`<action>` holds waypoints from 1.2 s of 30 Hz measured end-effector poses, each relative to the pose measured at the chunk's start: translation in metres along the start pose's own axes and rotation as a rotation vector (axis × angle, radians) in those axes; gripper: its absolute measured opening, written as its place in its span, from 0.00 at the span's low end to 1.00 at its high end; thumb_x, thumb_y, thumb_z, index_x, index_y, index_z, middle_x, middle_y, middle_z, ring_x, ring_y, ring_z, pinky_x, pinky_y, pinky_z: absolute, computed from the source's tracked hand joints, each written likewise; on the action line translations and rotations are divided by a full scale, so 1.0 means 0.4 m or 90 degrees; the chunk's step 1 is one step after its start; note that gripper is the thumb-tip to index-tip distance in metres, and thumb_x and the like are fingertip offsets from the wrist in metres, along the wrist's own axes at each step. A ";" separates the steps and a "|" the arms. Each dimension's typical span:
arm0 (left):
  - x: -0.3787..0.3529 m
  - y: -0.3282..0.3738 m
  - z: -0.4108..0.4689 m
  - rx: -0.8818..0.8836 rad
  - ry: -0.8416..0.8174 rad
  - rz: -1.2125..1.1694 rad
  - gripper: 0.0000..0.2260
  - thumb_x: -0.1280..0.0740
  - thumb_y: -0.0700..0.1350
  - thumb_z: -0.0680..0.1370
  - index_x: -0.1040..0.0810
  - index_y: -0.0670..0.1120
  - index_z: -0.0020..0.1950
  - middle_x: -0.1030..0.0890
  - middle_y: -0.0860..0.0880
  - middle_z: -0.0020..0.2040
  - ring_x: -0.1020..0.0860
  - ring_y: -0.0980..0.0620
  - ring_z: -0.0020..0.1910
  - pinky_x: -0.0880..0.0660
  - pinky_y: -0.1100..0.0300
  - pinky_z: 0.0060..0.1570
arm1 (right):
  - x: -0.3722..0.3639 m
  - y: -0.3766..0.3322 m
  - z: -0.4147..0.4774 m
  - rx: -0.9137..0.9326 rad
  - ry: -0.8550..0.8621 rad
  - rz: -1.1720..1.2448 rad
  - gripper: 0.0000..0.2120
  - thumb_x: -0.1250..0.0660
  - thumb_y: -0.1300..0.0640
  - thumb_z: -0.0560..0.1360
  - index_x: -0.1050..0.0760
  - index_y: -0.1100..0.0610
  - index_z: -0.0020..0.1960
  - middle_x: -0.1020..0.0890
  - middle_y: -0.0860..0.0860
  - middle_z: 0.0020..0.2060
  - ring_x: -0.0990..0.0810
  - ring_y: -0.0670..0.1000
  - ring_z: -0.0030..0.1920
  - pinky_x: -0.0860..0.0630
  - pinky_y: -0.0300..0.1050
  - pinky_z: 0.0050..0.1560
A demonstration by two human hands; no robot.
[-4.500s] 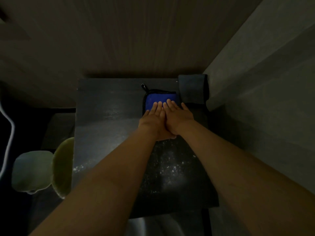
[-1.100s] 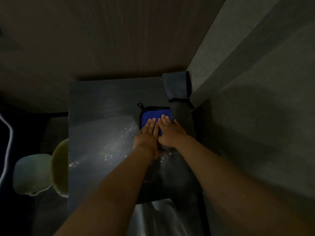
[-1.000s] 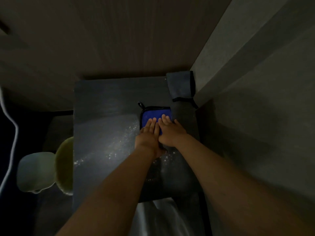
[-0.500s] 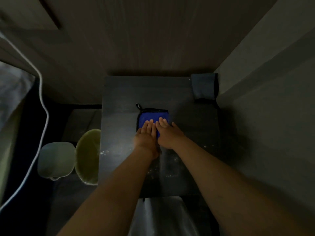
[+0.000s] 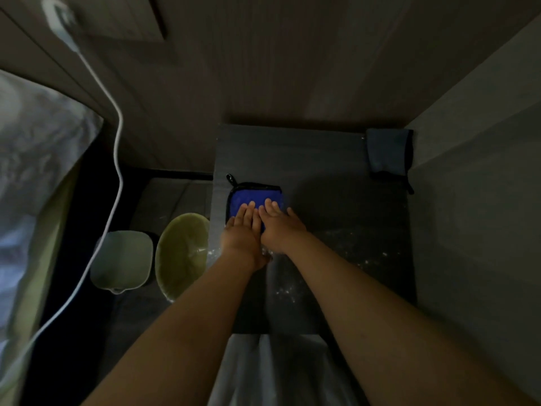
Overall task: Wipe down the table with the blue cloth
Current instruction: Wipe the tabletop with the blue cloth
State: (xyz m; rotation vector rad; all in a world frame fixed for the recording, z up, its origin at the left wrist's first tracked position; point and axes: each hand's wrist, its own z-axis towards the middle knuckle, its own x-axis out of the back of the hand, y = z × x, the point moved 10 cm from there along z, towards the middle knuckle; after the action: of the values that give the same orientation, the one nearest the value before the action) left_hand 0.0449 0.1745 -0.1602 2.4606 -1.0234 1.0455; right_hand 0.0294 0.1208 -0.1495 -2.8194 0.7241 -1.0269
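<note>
A folded blue cloth [image 5: 252, 196] with black trim lies near the left edge of a small dark table [image 5: 336, 159]. My left hand [image 5: 242, 232] and my right hand [image 5: 279, 224] press flat on its near half, side by side, fingers straight and together, pointing away from me. Only the far part of the cloth shows past my fingertips. White specks and a wet sheen cover the tabletop near my wrists and to the right.
A dull blue-grey folded cloth [image 5: 388, 152] sits at the table's far right corner against the wall. Left of the table on the floor stand a yellow-green bin [image 5: 181, 253] and a pale lidded bin [image 5: 121, 259]. A white cable [image 5: 117, 159] hangs beside bedding [image 5: 32, 177].
Both hands have slid the blue cloth from the table's far right area toward its left edge. The view has swung left, showing the bedding and cable.
</note>
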 end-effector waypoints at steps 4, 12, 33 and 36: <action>-0.017 -0.050 -0.017 0.006 0.019 -0.020 0.47 0.41 0.66 0.75 0.67 0.43 0.77 0.66 0.43 0.77 0.64 0.46 0.76 0.57 0.50 0.76 | -0.001 -0.056 0.000 0.012 -0.005 -0.015 0.33 0.46 0.52 0.81 0.60 0.55 0.79 0.60 0.53 0.78 0.61 0.52 0.78 0.59 0.55 0.77; -0.058 -0.131 -0.056 0.021 0.026 -0.067 0.47 0.42 0.68 0.74 0.66 0.43 0.77 0.65 0.44 0.77 0.64 0.47 0.77 0.57 0.51 0.75 | -0.019 -0.160 -0.004 0.037 -0.020 -0.039 0.33 0.46 0.55 0.80 0.60 0.56 0.79 0.60 0.54 0.78 0.61 0.53 0.78 0.59 0.56 0.77; -0.166 -0.111 -0.143 -0.023 0.016 -0.099 0.50 0.44 0.72 0.71 0.67 0.43 0.77 0.66 0.45 0.77 0.65 0.48 0.76 0.57 0.52 0.76 | -0.147 -0.173 -0.052 0.021 0.010 -0.122 0.35 0.44 0.52 0.80 0.61 0.55 0.79 0.61 0.53 0.78 0.61 0.52 0.78 0.61 0.54 0.77; -0.182 -0.102 -0.162 -0.032 0.019 -0.076 0.50 0.46 0.72 0.72 0.68 0.43 0.76 0.67 0.44 0.77 0.66 0.48 0.76 0.57 0.53 0.76 | -0.162 -0.178 -0.064 0.013 0.017 -0.182 0.35 0.45 0.52 0.80 0.62 0.57 0.78 0.60 0.54 0.78 0.60 0.52 0.78 0.62 0.53 0.76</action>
State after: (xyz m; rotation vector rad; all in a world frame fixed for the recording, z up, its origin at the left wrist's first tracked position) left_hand 0.0047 0.2721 -0.1662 2.4257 -0.8719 1.0030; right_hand -0.0005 0.2157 -0.1533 -2.9554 0.3144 -1.1027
